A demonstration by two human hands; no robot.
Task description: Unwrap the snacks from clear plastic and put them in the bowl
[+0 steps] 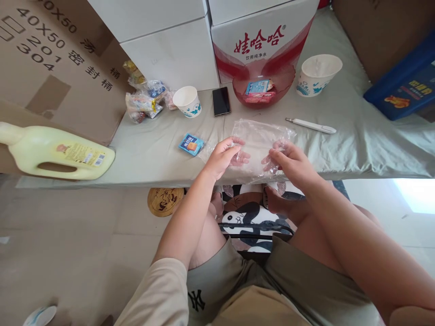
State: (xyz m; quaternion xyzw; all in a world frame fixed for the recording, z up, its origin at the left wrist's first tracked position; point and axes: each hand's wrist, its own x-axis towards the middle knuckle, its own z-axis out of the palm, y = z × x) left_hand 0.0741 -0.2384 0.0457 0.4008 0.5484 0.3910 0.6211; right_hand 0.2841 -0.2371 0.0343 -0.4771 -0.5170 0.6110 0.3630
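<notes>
- Holding a clear plastic bag between two bare hands, just on the near side of the red bowl. Hard to tell if it's touching the cloth-covered desk.
- Left hand, nearer than the bowl and a bit left of it: grip's closed loosely on the bag's left side, thumb and fingers bent at the thin film.
- Right hand, nearer than the bowl and a bit right: grip's pinching the bag's right side.
- In the bowl: a blue packet and a red packet, kinda jumbled.
- Left of the bowl: dark phone near it, then a paper cup, then a pile of wrapped snacks.
- Nearer and left of the bowl: a small loose packet, also blue, close to the left hand.
- Way left of the bowl: big pale yellow jug.
- Right of the bowl: second cup, with a slim white tool lying nearer.
- Right behind the bowl: carton with red lettering.
</notes>
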